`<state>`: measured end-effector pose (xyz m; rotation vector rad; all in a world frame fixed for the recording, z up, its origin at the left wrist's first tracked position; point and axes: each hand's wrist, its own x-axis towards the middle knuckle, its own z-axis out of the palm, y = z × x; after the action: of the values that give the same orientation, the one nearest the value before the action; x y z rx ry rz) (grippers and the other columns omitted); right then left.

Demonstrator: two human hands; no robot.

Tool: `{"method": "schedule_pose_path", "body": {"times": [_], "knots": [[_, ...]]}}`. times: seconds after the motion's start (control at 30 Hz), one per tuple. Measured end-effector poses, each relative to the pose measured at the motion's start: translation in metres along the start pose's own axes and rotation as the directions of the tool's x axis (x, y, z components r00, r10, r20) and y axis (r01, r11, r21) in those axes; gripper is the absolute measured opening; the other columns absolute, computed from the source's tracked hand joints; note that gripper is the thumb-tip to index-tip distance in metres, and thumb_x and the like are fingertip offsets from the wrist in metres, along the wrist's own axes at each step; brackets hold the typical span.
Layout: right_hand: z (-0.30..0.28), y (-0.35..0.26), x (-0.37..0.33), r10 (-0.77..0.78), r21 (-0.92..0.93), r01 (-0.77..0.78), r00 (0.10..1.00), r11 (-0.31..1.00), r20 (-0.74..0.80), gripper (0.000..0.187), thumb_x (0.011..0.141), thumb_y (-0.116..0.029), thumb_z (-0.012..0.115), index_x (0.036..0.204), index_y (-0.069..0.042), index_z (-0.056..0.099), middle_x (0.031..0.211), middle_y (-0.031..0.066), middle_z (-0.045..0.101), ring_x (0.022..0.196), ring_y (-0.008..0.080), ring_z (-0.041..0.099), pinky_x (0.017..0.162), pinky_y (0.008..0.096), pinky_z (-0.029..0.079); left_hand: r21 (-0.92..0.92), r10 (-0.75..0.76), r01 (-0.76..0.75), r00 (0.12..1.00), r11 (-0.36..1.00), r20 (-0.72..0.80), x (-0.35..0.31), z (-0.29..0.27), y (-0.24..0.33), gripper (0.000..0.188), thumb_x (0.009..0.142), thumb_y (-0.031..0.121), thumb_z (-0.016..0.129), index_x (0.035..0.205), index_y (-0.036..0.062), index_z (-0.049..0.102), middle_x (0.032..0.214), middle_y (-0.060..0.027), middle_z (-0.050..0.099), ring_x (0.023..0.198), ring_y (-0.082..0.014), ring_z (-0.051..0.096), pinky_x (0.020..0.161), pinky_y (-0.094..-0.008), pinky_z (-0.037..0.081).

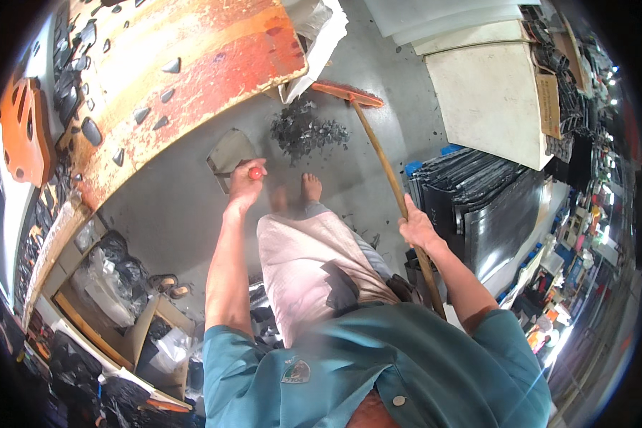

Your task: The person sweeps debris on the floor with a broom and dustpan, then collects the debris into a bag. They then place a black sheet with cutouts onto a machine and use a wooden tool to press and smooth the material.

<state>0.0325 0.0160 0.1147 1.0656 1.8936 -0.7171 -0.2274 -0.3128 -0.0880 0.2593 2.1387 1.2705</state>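
My right hand (pixel 418 227) is wrapped round the long wooden handle of a broom (pixel 378 143). The broom's orange-red head (pixel 346 93) rests on the floor ahead, just beyond a pile of black scraps (pixel 307 134). My left hand (pixel 247 184) is closed on a handle with a red rounded end. Below that hand a pale, flat-sided dustpan (pixel 230 153) sits on the floor, left of the pile; the handle appears to belong to it, though the join is hidden. My bare foot (pixel 311 187) shows between the pile and my apron.
A worn orange-painted table (pixel 214 64) with scattered black pieces stands at upper left, an orange slotted part (pixel 25 132) beside it. Stacked black sheets (pixel 478 207) and a white box (pixel 485 100) stand on the right. Sandals (pixel 170 286) and an open carton (pixel 153 342) lie at lower left.
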Motion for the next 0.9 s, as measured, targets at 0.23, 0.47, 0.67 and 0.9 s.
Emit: {"method": "schedule_pose_path", "body": {"times": [0.23,0.47,0.67,0.9], "knots": [[0.04,-0.04,-0.009,0.083,-0.031,-0.082,0.996,0.996,0.027,0.084,0.095,-0.013,0.054,0.165,0.007,0.014,0.092,0.0362,0.072,0.075,0.0468,0.074,0.082,0.0482,0.062,0.008,0.189,-0.189,0.977,0.982,-0.104,0.031,0.05,0.017,0.023,0.082,-0.003,0.061,0.094,0.0059,0.079,0.106,-0.0144,0.079,0.107,-0.0336,0.071,0.099,-0.0428,0.054],[0.119,-0.103,-0.04,-0.022,-0.09,0.02,0.999,0.996,-0.025,0.089,0.089,-0.015,0.059,0.161,0.015,0.016,0.095,0.0402,0.069,0.093,0.0522,0.072,0.092,0.0544,0.057,-0.094,0.224,-0.226,0.974,0.97,-0.03,0.045,0.076,0.026,0.012,0.08,-0.005,0.062,0.08,0.0042,0.07,0.106,-0.0129,0.079,0.101,-0.0365,0.071,0.095,-0.0465,0.052],[0.183,-0.147,-0.093,-0.124,0.066,0.121,0.991,0.99,0.05,0.09,0.088,-0.013,0.057,0.161,0.015,0.012,0.083,0.0372,0.068,0.08,0.0528,0.069,0.078,0.0579,0.056,-0.166,0.192,-0.177,0.978,0.97,0.082,0.04,0.069,0.021,0.011,0.079,-0.005,0.063,0.08,0.0045,0.069,0.102,-0.0125,0.079,0.101,-0.0368,0.07,0.093,-0.048,0.051],[0.216,-0.174,-0.151,-0.258,0.251,0.238,0.965,0.938,0.046,0.09,0.087,-0.003,0.056,0.162,0.011,0.009,0.075,0.0344,0.066,0.067,0.0506,0.068,0.065,0.0569,0.053,-0.199,0.246,-0.216,0.96,0.956,0.137,0.018,0.033,0.006,0.013,0.081,-0.007,0.061,0.082,0.0053,0.066,0.109,-0.0102,0.078,0.106,-0.0338,0.068,0.097,-0.0451,0.051]]}}
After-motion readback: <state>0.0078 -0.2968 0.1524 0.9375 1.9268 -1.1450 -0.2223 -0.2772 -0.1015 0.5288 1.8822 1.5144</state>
